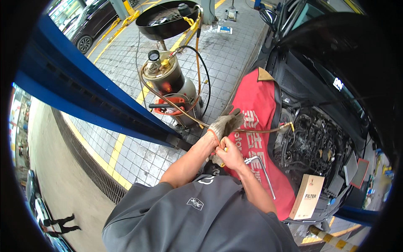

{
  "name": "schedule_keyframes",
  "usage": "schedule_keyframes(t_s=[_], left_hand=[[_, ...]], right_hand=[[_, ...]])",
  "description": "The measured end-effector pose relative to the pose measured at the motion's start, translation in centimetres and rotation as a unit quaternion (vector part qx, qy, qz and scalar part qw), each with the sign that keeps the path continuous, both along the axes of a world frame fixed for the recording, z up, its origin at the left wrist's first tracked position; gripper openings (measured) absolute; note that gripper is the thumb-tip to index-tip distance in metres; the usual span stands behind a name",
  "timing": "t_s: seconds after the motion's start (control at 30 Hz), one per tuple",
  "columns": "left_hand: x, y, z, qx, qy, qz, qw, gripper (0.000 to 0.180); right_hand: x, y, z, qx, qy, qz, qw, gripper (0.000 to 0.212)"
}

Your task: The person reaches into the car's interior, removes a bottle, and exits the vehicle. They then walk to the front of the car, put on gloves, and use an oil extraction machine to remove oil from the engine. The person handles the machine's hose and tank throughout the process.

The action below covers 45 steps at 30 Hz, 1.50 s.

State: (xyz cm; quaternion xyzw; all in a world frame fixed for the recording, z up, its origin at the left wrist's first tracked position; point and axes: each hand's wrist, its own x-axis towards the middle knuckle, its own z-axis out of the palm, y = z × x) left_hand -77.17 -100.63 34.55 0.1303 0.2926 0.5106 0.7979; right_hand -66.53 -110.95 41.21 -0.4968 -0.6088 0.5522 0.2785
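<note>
- Black car (323,113), at 3 o'clock from the hands, its engine bay (310,145) exposed.
- Blue post (96,75), slanting across 10 o'clock.
- Tank unit (168,77) with a gauge and a black top dish (153,32), between 10 and 11 o'clock; its brown hose (262,131) passes the left hand and runs to the engine bay at 3 o'clock.
- Red cover (252,98), draped over the car's edge from 1 to 4 o'clock.
- Cardboard box (307,197), resting at 4 o'clock.
- L-shaped metal wrench (264,176), over the red cover between 4 and 5 o'clock.
- Left hand (226,123), inside a grey knit glove (218,127); fingers extended toward 1 o'clock, gripping nothing visible.
- Right hand (231,154), bare, just below at 6 o'clock; fingers curled tight at the glove's orange cuff.
- Yellow-edged knit piece (217,160), poking out under the right fist, partly hidden.
</note>
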Motion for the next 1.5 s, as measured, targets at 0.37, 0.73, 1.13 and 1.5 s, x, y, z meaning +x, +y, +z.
schedule_keyframes(t_s=[0.37,0.73,1.13,1.5], left_hand=[[-2.9,0.0,0.6,-0.128,0.219,0.018,0.967,0.090],[-8.3,-8.6,12.9,0.264,0.597,-0.164,0.740,0.042],[-8.7,-10.2,10.9,-0.006,0.428,-0.095,0.899,0.034],[-8.9,-9.0,9.1,0.266,0.524,-0.187,0.788,0.036]], right_hand=[[-1.8,0.0,-1.1,-0.037,0.109,-0.027,0.993,0.025],[2.1,1.8,-1.2,-0.092,0.354,-0.118,0.923,0.023],[0.6,1.4,-2.2,-0.082,0.128,-0.123,0.981,0.018],[1.7,3.7,-5.3,-0.351,0.299,-0.170,0.871,0.048]])
